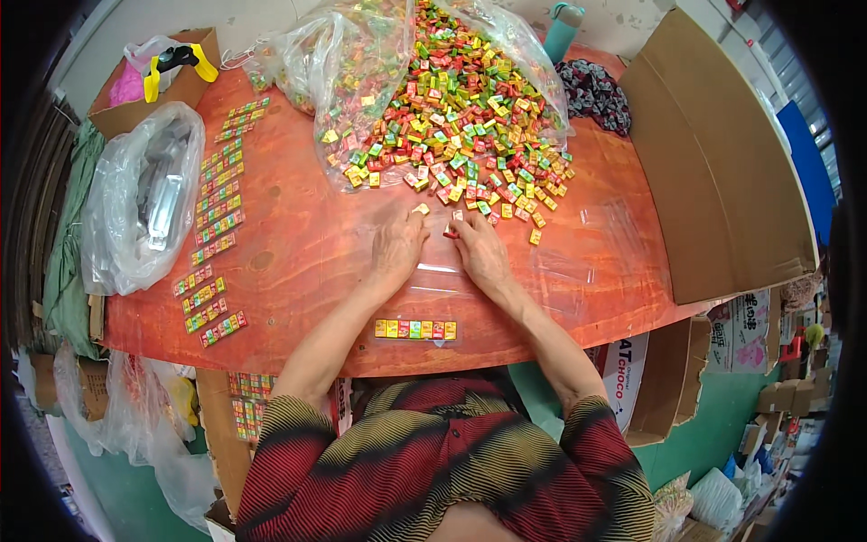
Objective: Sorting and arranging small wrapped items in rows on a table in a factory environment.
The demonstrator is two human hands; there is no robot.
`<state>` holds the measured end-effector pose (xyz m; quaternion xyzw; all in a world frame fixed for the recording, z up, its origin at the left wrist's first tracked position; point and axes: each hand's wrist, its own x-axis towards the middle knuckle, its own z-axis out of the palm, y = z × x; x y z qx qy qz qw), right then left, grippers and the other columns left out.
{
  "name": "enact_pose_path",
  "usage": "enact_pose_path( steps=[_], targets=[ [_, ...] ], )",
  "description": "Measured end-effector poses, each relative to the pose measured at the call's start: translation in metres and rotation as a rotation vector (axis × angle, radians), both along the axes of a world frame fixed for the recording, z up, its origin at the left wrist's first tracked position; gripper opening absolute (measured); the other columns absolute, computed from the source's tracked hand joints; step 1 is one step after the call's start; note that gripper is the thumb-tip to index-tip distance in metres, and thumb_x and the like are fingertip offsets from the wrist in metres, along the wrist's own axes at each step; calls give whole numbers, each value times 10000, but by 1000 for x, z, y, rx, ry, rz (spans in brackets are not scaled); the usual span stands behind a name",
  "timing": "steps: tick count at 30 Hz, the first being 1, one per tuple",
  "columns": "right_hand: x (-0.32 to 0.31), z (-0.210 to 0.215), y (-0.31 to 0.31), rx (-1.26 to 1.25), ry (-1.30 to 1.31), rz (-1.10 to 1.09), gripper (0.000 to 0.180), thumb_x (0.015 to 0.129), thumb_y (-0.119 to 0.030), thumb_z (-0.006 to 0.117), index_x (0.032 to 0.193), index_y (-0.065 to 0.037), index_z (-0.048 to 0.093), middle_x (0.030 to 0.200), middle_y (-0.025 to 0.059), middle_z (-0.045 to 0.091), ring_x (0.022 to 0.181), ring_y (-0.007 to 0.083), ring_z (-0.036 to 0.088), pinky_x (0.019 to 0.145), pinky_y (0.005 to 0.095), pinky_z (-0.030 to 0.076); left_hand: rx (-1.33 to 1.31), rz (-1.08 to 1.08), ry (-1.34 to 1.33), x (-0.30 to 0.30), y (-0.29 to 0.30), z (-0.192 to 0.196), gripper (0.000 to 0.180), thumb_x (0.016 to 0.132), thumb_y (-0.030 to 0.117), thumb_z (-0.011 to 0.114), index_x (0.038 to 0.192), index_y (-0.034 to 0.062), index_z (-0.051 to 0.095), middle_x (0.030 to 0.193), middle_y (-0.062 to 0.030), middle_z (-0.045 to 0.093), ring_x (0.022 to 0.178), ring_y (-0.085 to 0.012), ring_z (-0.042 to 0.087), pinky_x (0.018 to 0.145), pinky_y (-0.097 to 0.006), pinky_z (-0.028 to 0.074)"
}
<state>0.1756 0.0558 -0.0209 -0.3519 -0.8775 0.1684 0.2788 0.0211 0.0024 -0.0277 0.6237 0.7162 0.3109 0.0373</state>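
Observation:
A big heap of small red, yellow and green boxes (470,117) spills from a clear plastic bag (348,90) at the far middle of the table. At the heap's near edge, my left hand (400,244) is closed with a small yellowish box (421,209) at its fingertips. Beside it, my right hand (482,253) pinches a small red and white box (451,229). Clear plastic trays (440,280) lie on the table between my forearms. Nearer to me, a filled row of small boxes (415,330) lies in a clear tray.
Several filled rows (217,208) line the left of the red table (298,235). A plastic bag of clear trays (149,199) and an open carton (194,86) stand further left. A tall cardboard box (713,172) borders the right side. A teal bottle (562,34) stands behind.

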Motion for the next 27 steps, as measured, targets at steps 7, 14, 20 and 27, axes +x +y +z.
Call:
enact_pose_path(
  steps=[7, 14, 20, 27],
  targets=[
    [7, 2, 6, -125, -28, 1, 228, 805, -49, 527, 1034, -43, 530, 976, 153, 514, 882, 341, 541, 717, 404, 461, 68, -35, 26, 11, -7, -2, 189, 699, 106, 667, 852, 49, 571, 820, -121, 531, 767, -306, 554, 642, -407, 452],
    [6, 0, -1, -167, -155, 56, 232, 811, -67, 523, 1041, -42, 509, 970, 163, 495, 875, 355, 537, 707, 415, 465, -79, -38, -1, 18, 0, 4, 184, 706, 99, 649, 856, 42, 559, 824, -143, 529, 789, -325, 545, 667, -413, 446],
    [9, 3, -2, -210, -5, 18, 264, 782, -23, 528, 1041, -29, 480, 978, 168, 487, 870, 373, 528, 716, 421, 462, -2, -41, -51, 15, -3, 4, 178, 715, 74, 625, 871, 39, 548, 829, -154, 511, 796, -334, 540, 672, -422, 440],
    [3, -3, 4, -137, -21, 78, 209, 755, 10, 513, 959, 6, 467, 935, 196, 491, 867, 383, 520, 713, 427, 446, -122, -135, -74, 18, -6, 11, 194, 712, 67, 627, 893, 31, 567, 842, -167, 518, 799, -350, 544, 678, -429, 440]
  ],
)
